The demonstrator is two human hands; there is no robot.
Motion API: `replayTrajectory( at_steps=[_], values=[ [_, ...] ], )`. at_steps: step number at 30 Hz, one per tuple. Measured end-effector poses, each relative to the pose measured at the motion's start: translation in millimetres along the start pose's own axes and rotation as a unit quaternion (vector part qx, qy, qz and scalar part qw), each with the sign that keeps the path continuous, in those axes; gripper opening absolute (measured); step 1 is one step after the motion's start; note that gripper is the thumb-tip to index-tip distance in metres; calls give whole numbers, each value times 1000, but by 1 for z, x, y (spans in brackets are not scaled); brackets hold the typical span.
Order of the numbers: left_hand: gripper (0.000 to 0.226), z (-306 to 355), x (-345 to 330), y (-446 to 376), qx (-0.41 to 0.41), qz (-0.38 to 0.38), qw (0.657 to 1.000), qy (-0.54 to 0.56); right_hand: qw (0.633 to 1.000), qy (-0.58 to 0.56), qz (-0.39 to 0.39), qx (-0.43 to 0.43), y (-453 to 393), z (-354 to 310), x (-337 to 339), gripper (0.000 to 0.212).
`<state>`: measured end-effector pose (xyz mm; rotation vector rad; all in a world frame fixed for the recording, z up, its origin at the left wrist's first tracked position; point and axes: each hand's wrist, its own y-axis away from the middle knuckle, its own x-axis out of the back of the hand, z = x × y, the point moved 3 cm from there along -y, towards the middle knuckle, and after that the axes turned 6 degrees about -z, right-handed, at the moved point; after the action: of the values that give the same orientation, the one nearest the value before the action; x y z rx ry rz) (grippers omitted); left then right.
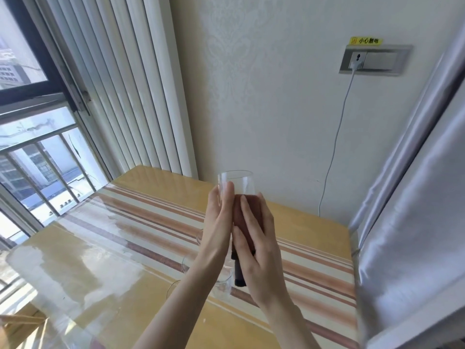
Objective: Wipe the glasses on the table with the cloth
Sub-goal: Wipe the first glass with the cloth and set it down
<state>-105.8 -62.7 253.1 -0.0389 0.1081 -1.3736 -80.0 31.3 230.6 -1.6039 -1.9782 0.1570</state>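
Glass (236, 182) is up in the air above the counter (141, 222), held between both hands. Left hand (217, 222) has fingers laid flat along the near wall, fingertips close to the rim. Right hand (256, 238) presses the dark red cloth (247, 215) against the lower wall; the cloth's tail hangs below the palm. More clear glasses (221, 283) stand on the counter under the forearms, partly hidden, count unclear. Handling guess: thin-walled, light, rigid, slick when bare, breaks if dropped or squeezed at the rim. Best hold is around the lower body or base with the bare hand, cloth hand doing the rubbing. Counter's glossy cover looks slippery too, so set down gently.
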Motion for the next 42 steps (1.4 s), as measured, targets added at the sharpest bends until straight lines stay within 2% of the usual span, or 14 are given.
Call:
replayTrajectory(
  at_steps=[5, 9, 14, 19, 22, 25, 27, 28, 30, 31, 33, 36, 39, 42],
  values=[
    [79, 1, 3, -5, 36, -101, 993, 46, 1000, -9, -18, 5, -19, -7, 5, 48],
    [80, 0, 1, -5, 24, -162, 983, 86, 995, -101, -4, -10, -36, -16, 12, 48],
    [87, 0, -2, -7, 22, -114, 985, 131, 967, -245, -8, -70, -44, -2, 14, 47],
    [101, -7, 0, -12, 51, -101, 976, 186, 946, -293, -81, -116, -23, 2, 11, 43],
    [84, -9, 2, -8, 42, -47, 990, 128, 953, -262, -95, -115, -11, 8, 10, 60],
    [73, -12, 8, -6, 12, 32, 998, 58, 966, -230, -49, -107, -6, 14, 13, 62],
    [57, -7, 10, -5, -19, 43, 999, 14, 973, -208, -20, -100, -4, 17, 15, 65],
    [57, -4, 10, -5, -22, 35, 999, -10, 981, -168, -8, -93, -3, 17, 16, 69],
    [70, 4, 7, -6, -4, 8, 1000, -30, 997, 18, 13, -71, -2, 13, 17, 75],
    [75, 7, 5, -7, 11, 3, 1000, -25, 992, 115, 24, -51, 0, 11, 16, 74],
    [69, 13, 2, -10, 27, -2, 999, -19, 983, 179, 42, -2, 1, 10, 13, 68],
    [43, 12, 2, -12, 35, -68, 997, -2, 998, 64, 19, 5, -5, 5, 13, 54],
    [57, 1, 2, -14, 36, -109, 993, 38, 998, -50, -21, -29, -24, 5, 18, 53],
    [66, 1, 3, -18, 30, -82, 989, 119, 977, -186, -76, -75, -42, 7, 17, 56]
  ],
)
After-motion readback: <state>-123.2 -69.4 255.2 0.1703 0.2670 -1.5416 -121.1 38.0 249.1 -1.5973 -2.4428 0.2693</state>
